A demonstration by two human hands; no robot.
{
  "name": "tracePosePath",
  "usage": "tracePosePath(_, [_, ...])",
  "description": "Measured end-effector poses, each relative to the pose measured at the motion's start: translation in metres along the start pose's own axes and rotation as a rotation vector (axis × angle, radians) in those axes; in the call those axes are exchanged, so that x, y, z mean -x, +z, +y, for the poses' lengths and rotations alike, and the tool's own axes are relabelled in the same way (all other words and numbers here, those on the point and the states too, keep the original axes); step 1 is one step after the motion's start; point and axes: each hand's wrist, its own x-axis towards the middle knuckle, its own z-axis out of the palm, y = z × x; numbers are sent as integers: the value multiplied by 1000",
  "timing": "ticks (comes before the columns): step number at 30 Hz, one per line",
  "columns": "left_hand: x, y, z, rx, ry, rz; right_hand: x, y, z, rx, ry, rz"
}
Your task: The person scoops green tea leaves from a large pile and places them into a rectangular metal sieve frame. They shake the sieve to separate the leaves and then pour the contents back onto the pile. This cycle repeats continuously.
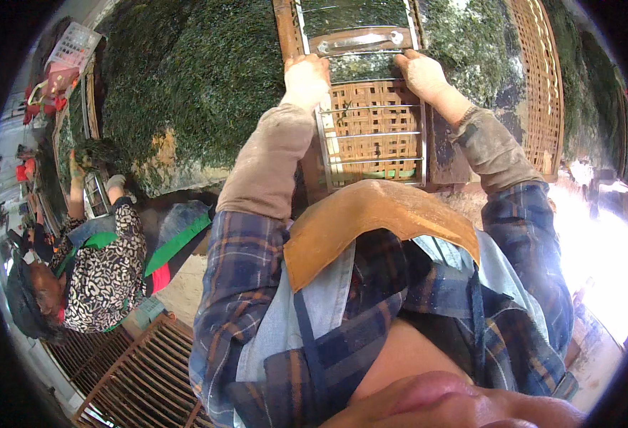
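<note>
A long metal frame with thin crossbars (375, 134) lies lengthwise before me over a woven bamboo tray (378, 119). My left hand (307, 77) is closed on its left rail. Opposite it, my right hand (423, 75) curls its fingers round the right rail near a crossbar. Just beyond both hands, a wooden board with a metal handle (359, 41) spans the frame. Dark green, finely shredded plant matter (370, 15) shows under the far bars; a thinner, pale-flecked patch lies between my hands. What my fingertips touch underneath is hidden.
Heaps of green plant matter (185, 80) flank the frame. Another woven tray (538, 80) stands at right. At left, a co-worker (105, 267) in a patterned top reaches over a similar barred frame (95, 195). A slatted rack (148, 369) is at lower left, a white plastic basket (74, 45) at upper left.
</note>
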Motion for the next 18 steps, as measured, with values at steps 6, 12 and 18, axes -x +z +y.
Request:
tracePosePath(6, [6, -17, 17, 370, 185, 291, 23, -41, 40, -47, -103, 178])
tracePosePath(12, [-11, 9, 133, 116, 372, -136, 19, -25, 49, 162, -157, 308])
tracePosePath(18, [-10, 36, 144, 78, 315, -68, -7, -45, 7, -104, -45, 19])
